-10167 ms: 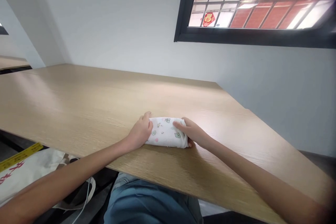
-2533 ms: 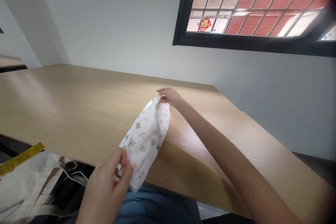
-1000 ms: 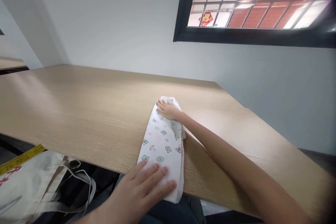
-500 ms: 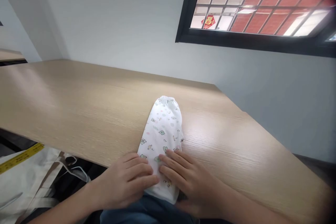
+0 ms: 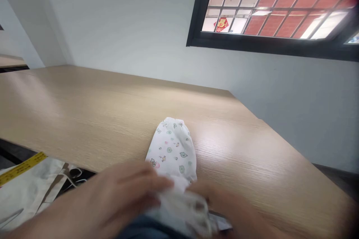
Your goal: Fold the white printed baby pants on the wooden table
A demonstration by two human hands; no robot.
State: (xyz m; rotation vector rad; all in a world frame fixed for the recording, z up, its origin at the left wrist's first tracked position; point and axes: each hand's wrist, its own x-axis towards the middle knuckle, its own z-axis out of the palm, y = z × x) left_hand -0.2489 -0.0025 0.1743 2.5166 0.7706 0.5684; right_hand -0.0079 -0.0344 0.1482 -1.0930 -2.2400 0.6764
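Observation:
A white cloth piece with small green, pink and grey prints lies at the table's near edge, its gathered narrow end pointing away from me. Its near part is lifted and blurred between my hands. My left hand is at the cloth's left side, fingers bent over its near part, smeared by motion. On the right, my right hand is at the raised near end, also badly blurred, so what its fingers grip is hard to make out.
The wooden table runs back to a pale wall. A barred window is at the upper right. At lower left, below the table edge, are white fabric, a yellow tape and thin cords.
The cloth's far end has come closer to me, and its near part has gone from flat to raised and bunched. Both hands have moved from resting on it to handling that near part.

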